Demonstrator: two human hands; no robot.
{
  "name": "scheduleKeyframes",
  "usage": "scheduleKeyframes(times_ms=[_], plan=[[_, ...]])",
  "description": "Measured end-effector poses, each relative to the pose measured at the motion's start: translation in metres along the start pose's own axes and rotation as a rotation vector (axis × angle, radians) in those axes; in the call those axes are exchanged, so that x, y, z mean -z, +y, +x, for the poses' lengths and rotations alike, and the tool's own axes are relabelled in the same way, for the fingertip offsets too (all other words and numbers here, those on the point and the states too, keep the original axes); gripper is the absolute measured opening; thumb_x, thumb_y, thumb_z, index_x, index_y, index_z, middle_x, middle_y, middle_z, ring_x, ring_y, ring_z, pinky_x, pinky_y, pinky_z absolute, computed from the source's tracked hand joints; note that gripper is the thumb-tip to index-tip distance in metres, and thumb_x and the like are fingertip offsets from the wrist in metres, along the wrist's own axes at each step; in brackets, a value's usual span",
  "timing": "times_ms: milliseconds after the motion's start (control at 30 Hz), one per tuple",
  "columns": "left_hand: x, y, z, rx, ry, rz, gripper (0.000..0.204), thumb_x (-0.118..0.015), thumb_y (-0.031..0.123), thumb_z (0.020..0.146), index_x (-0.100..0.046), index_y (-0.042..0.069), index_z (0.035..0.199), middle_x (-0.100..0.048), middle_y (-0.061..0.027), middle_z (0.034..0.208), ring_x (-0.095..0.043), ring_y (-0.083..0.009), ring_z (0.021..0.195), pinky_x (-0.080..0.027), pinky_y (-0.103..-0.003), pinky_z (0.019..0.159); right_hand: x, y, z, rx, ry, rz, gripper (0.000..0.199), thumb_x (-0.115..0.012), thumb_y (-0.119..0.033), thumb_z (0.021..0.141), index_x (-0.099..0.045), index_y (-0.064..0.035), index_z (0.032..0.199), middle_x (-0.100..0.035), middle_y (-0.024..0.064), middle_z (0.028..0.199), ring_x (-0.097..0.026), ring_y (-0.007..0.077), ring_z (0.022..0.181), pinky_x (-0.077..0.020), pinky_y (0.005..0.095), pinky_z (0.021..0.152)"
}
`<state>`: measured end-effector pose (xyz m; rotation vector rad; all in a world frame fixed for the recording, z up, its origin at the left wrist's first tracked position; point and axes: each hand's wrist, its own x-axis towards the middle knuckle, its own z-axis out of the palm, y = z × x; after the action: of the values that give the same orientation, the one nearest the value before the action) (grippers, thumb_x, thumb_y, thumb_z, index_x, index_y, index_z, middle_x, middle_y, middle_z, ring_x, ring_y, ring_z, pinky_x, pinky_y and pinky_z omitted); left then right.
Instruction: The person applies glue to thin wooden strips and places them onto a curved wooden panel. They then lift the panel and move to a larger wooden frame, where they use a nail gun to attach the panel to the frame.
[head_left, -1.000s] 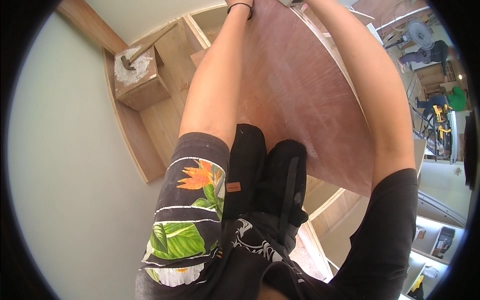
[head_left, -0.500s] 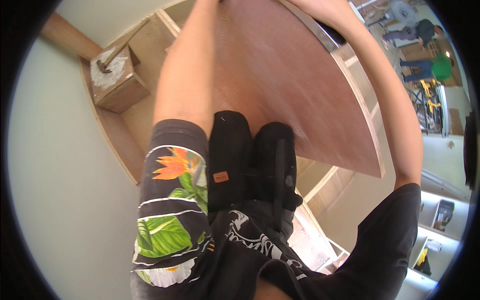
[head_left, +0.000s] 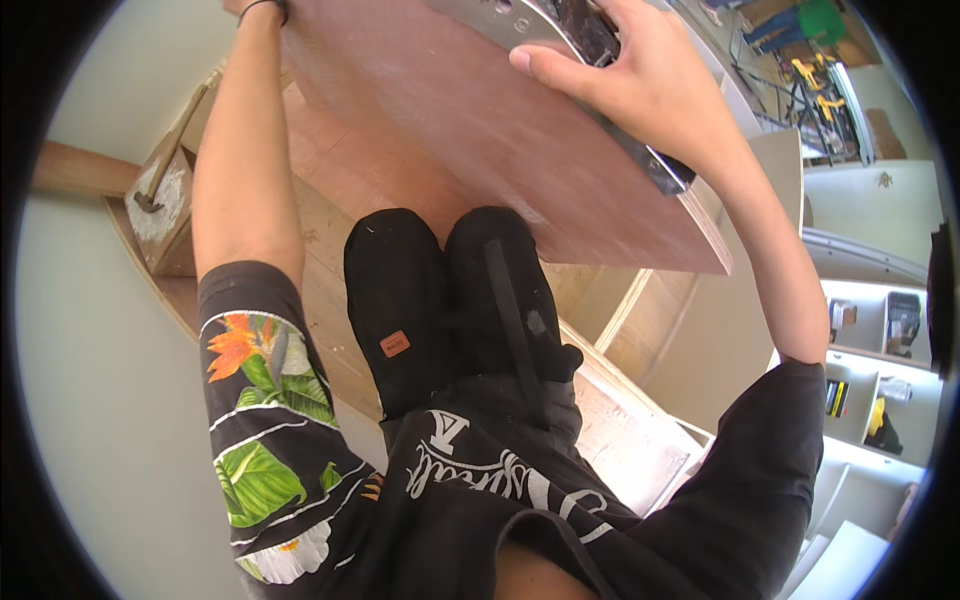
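A large reddish-brown plywood panel [head_left: 480, 140] with a curved edge rises in front of my knees. On its right edge lies a long silver and black metal tool that looks like a hand plane [head_left: 668, 174]. My right hand [head_left: 655, 85] grips it, the thumb along the near side and the fingers over the far side. My left hand [head_left: 246, 7] is at the top edge of the picture, by the panel's far left part. Only its wrist, with a thin black band, and a bit of the hand show; its fingers are out of sight.
A claw hammer [head_left: 150, 200] leans on a wooden block [head_left: 165, 210] smeared with white at the left. Wooden framing [head_left: 625, 310] lies below the panel. White shelves [head_left: 870, 350] with tools stand at the right. Farther back are yellow clamps [head_left: 815, 85] and a person in green [head_left: 815, 22].
My right hand and the plane have come nearer along the panel's edge, into fuller view. My left arm has shifted left. The view has also shifted.
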<state>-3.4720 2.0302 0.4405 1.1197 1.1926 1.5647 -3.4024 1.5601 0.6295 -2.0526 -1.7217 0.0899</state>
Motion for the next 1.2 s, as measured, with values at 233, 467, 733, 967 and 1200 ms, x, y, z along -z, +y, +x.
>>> scheduleKeyframes(times_ms=[233, 467, 733, 967, 1200], plan=[[0.007, 0.014, -0.003, 0.056, 0.008, 0.026, 0.046, -0.045, 0.028, 0.103, -0.066, -0.008, 0.124, -0.069, -0.0247, 0.124, -0.066, -0.0371, 0.116, -0.051, -0.048, 0.098, 0.015, 0.013, -0.060, -0.065, 0.031, -0.044, 0.062, -0.083, -0.030, 0.084, -0.059, 0.0035, 0.130, -0.073, 0.0134, 0.100, -0.067, 0.0160, 0.087, -0.0525, 0.0311, 0.082], [0.017, 0.036, -0.024, -0.086, -0.067, 0.133, 0.048, -0.036, 0.022, 0.101, -0.065, -0.014, 0.119, -0.066, -0.0316, 0.123, -0.068, -0.0390, 0.112, -0.056, -0.047, 0.092, 0.052, 0.038, -0.150, -0.274, -0.035, -0.017, 0.071, -0.085, -0.022, 0.079, -0.054, 0.0062, 0.137, -0.073, 0.0158, 0.105, -0.071, 0.0183, 0.096, -0.0548, 0.0331, 0.084], [0.012, 0.046, -0.035, -0.047, -0.040, -0.079, 0.063, -0.033, 0.036, 0.103, -0.062, -0.017, 0.121, -0.065, -0.0290, 0.127, -0.063, -0.0411, 0.116, -0.048, -0.048, 0.103, 0.100, 0.066, -0.309, -0.720, 0.153, 0.073, 0.082, -0.085, -0.027, 0.076, -0.050, 0.0133, 0.139, -0.069, 0.0207, 0.115, -0.069, 0.0247, 0.106, -0.0529, 0.0359, 0.096], [0.042, 0.079, -0.064, -0.055, -0.437, 0.028, 0.068, -0.050, 0.043, 0.100, -0.045, -0.008, 0.145, -0.047, -0.0312, 0.149, -0.044, -0.0415, 0.140, -0.033, -0.048, 0.119, 0.096, 0.074, -0.265, -0.662, 0.360, 0.259, 0.074, -0.082, -0.025, 0.086, -0.048, 0.0051, 0.145, -0.068, 0.0129, 0.115, -0.066, 0.0151, 0.095, -0.0533, 0.0292, 0.086], [0.053, 0.075, -0.056, 0.031, -0.414, 0.021, 0.075, -0.055, 0.048, 0.098, -0.039, -0.002, 0.152, -0.041, -0.0278, 0.156, -0.037, -0.0408, 0.147, -0.028, -0.050, 0.122, 0.052, 0.041, -0.066, -0.157, 0.144, 0.246, 0.072, -0.081, -0.037, 0.087, -0.053, 0.0069, 0.138, -0.069, 0.0138, 0.112, -0.067, 0.0193, 0.094, -0.0538, 0.0336, 0.084]])
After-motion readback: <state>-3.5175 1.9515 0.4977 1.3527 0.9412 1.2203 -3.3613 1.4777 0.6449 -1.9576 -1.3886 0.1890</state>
